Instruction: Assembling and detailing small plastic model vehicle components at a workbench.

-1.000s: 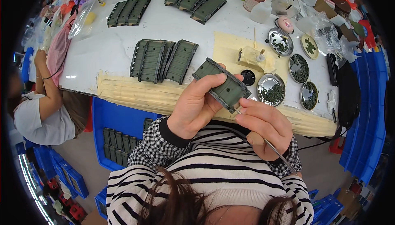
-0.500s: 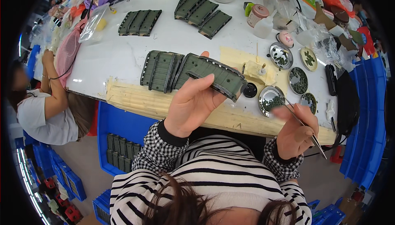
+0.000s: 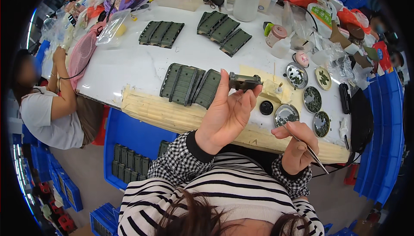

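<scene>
My left hand (image 3: 225,117) is raised over the table's near edge, its thumb and fingers closed around a dark green ribbed plastic panel (image 3: 244,81), which is turned nearly edge-on. My right hand (image 3: 298,144) grips metal tweezers (image 3: 318,160) near the edge; their tips point left, just below a round metal dish (image 3: 285,116) of small green pieces. Beyond my left hand lie a green ribbed panel (image 3: 181,84) and another green panel (image 3: 208,90), side by side. A small black round lid or cup (image 3: 266,107) rests left of the dish.
More panels (image 3: 161,34) lie farther back. Several small dishes (image 3: 312,99) hold green pieces at right, near a yellowish taped block (image 3: 272,90). A white mug (image 3: 247,1) stands at the back. Below the table, a blue bin (image 3: 125,126) holds panels. A person (image 3: 51,111) sits at left.
My left hand has lifted the panel and tipped it from its broad face to nearly edge-on. My right hand has shifted slightly left with the tweezers. The whole view has shifted too.
</scene>
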`<action>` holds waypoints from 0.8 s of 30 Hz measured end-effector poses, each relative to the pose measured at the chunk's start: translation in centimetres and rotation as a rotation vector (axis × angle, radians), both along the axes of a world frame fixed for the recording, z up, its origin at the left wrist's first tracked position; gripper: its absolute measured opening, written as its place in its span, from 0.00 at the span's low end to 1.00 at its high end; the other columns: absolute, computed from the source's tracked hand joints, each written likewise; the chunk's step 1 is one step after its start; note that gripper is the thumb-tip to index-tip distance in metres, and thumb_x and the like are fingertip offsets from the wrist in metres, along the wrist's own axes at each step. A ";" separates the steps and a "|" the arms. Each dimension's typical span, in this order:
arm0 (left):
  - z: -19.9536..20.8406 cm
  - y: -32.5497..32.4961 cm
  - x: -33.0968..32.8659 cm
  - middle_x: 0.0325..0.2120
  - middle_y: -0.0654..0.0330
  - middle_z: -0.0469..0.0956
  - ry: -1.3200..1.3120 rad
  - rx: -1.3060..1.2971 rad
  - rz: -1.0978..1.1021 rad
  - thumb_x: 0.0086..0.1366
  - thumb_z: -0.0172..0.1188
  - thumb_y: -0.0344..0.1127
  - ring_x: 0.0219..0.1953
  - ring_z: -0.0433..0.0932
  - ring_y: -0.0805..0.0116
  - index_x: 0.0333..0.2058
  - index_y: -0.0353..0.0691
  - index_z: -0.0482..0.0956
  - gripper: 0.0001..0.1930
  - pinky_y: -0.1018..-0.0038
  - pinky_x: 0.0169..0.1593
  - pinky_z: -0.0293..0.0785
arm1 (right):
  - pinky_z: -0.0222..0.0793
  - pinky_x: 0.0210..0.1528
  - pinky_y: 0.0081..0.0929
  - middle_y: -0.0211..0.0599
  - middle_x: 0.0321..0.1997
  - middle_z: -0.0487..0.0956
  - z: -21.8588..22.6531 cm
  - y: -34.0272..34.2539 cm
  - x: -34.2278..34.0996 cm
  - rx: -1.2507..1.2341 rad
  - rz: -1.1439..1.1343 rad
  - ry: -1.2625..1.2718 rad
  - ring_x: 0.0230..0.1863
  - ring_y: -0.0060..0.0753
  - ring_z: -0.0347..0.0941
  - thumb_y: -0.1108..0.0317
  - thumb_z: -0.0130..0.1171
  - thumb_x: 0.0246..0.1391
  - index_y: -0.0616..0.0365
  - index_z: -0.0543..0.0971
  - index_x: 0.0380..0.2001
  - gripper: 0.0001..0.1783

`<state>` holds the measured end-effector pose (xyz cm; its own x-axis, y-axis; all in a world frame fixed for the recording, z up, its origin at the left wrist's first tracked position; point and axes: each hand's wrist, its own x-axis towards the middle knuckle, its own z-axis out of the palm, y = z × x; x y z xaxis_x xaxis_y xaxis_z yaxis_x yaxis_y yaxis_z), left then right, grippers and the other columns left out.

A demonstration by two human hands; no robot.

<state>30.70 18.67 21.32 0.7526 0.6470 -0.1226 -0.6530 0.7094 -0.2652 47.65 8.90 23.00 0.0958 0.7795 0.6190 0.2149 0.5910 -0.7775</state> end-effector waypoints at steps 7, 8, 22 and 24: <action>-0.2 0.0 -0.2 0.44 0.48 0.72 -0.025 -0.032 -0.016 0.63 0.59 0.55 0.39 0.78 0.67 0.47 0.27 0.69 0.31 0.81 0.43 0.83 | 0.75 0.38 0.28 0.46 0.32 0.81 -0.1 0.4 -0.6 -0.018 0.019 0.006 0.31 0.34 0.78 0.64 0.46 0.65 0.67 0.77 0.45 0.18; -0.4 0.1 -0.4 0.46 0.49 0.71 -0.050 -0.047 -0.028 0.63 0.59 0.53 0.41 0.77 0.67 0.48 0.28 0.69 0.30 0.80 0.44 0.83 | 0.75 0.40 0.29 0.46 0.33 0.82 0.0 0.5 -0.6 -0.029 -0.004 -0.041 0.34 0.35 0.79 0.65 0.47 0.64 0.67 0.77 0.44 0.16; -1.9 -4.4 -0.9 0.59 0.56 0.65 0.085 0.437 -0.426 0.56 0.54 0.72 0.62 0.65 0.61 0.65 0.41 0.53 0.49 0.57 0.61 0.65 | 0.58 0.65 0.45 0.45 0.41 0.81 0.9 2.0 2.0 -0.230 0.385 0.206 0.47 0.38 0.78 0.77 0.69 0.45 0.50 0.63 0.28 0.21; -1.7 -4.4 -0.6 0.53 0.54 0.69 0.312 0.530 -0.615 0.53 0.62 0.65 0.55 0.71 0.58 0.64 0.39 0.53 0.50 0.51 0.60 0.67 | 0.61 0.63 0.49 0.48 0.36 0.82 1.3 1.2 2.5 -0.306 0.471 0.259 0.42 0.43 0.80 0.75 0.72 0.43 0.50 0.63 0.27 0.23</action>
<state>30.11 14.31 19.63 0.9696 0.1666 -0.1793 -0.1009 0.9395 0.3274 50.17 10.15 24.27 -0.1850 0.9130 0.3635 -0.2332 0.3186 -0.9188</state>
